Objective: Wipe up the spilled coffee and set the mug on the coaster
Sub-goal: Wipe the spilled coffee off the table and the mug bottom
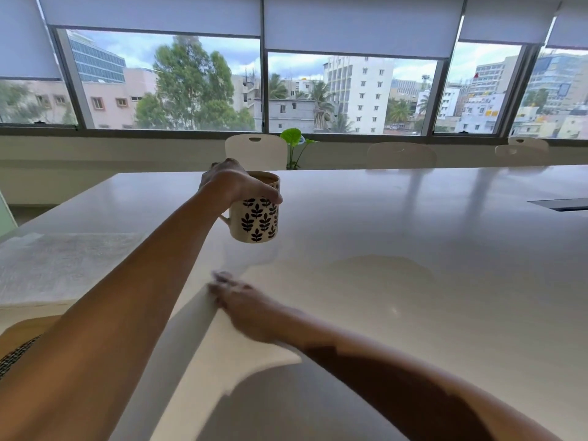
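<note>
Reflecting windows (350,93), glossy white table (445,233) under held mug (257,218)

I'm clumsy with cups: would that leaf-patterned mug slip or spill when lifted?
The mug looks like glazed ceramic, so it is probably slick and breakable. Coffee seems to sit near its rim, so tilting would likely spill it.

Glossy ceramic mug (256,214) — smooth, sheeny table (413,224), woven cloth (60,265).

Long pale surface (413,218) reflecting daylight; three white chairs (256,151) along its far edge, a green leafy plant (294,138) behind them. Windows (477,90) with roller blinds (152,14) half lowered overlook trees (191,81) and city buildings (359,90).
</note>
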